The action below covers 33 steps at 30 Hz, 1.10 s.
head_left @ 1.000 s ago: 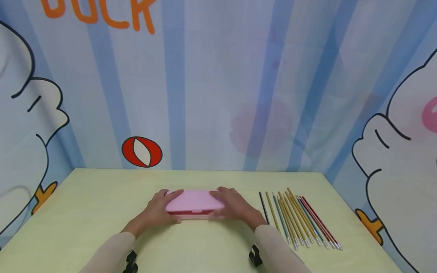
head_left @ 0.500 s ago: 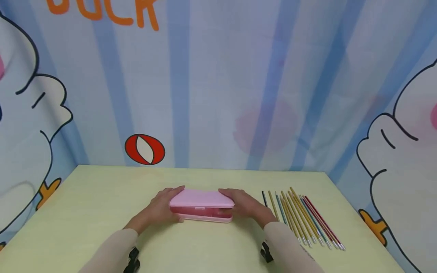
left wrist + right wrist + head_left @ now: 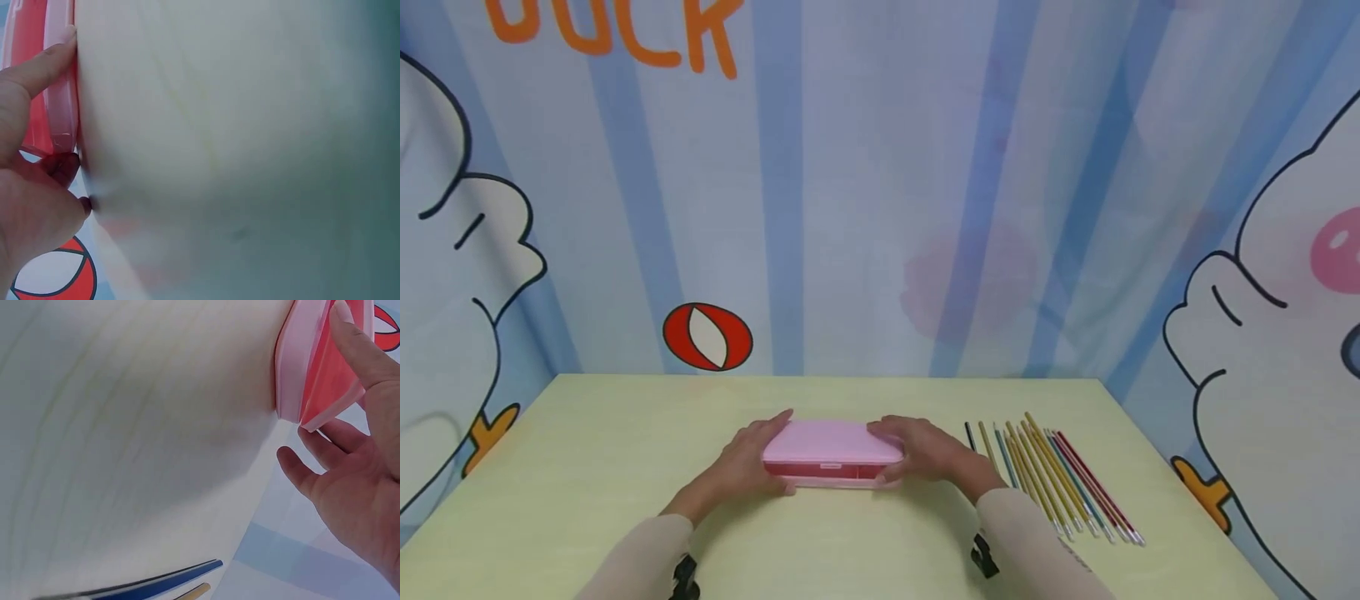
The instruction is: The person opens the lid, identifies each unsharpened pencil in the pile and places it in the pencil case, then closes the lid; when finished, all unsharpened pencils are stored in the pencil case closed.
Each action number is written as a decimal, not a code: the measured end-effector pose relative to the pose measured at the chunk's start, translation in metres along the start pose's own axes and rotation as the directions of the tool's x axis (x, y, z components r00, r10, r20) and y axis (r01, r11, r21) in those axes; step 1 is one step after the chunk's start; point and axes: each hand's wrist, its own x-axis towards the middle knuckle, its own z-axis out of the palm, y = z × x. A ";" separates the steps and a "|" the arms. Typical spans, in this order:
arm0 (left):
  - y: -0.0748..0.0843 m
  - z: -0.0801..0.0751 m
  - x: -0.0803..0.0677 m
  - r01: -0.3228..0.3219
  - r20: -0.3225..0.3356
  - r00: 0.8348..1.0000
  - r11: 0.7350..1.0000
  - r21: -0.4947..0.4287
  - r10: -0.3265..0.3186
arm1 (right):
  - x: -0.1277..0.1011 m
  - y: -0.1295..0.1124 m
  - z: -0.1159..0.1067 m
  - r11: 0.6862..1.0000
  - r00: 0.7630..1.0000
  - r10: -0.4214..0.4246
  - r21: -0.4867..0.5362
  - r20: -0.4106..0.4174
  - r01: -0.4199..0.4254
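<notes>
A pink plastic pencil case (image 3: 832,443) lies lengthwise on the table, its lid slightly raised along the near side. A red interior shows through the gap. My left hand (image 3: 742,462) grips the left end, thumb low on the front and fingers round the end and back. In the left wrist view that thumb (image 3: 47,65) crosses the front of the case. At the opposite end, my right hand (image 3: 928,450) holds the case with its thumb at the front opening and fingers toward the back. The right wrist view shows the lid edge (image 3: 334,412) apart from the base (image 3: 291,375).
Right of the case, several pencils (image 3: 1045,475) in yellow, teal and red lie side by side on the pale yellow table (image 3: 625,433). A dark blue pencil (image 3: 181,575) is nearest the right forearm. A printed striped curtain (image 3: 865,208) stands behind the table.
The lid's front gap widened by half a second ago and is narrower now. My right thumb has moved to the lower front edge. The head view has shifted slightly.
</notes>
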 end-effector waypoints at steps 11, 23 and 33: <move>-0.007 -0.005 0.004 0.012 0.080 0.997 0.995 -0.095 -0.004 | -0.002 0.002 -0.002 0.999 1.000 -0.001 0.045 0.013 0.001; -0.011 -0.004 0.005 0.039 0.055 0.998 0.981 -0.192 -0.029 | -0.007 0.006 -0.017 0.998 1.000 0.020 0.060 0.011 -0.020; -0.014 -0.002 0.006 -0.029 0.027 0.999 0.976 -0.215 0.036 | -0.010 0.011 -0.010 0.999 0.999 0.031 0.035 0.019 -0.032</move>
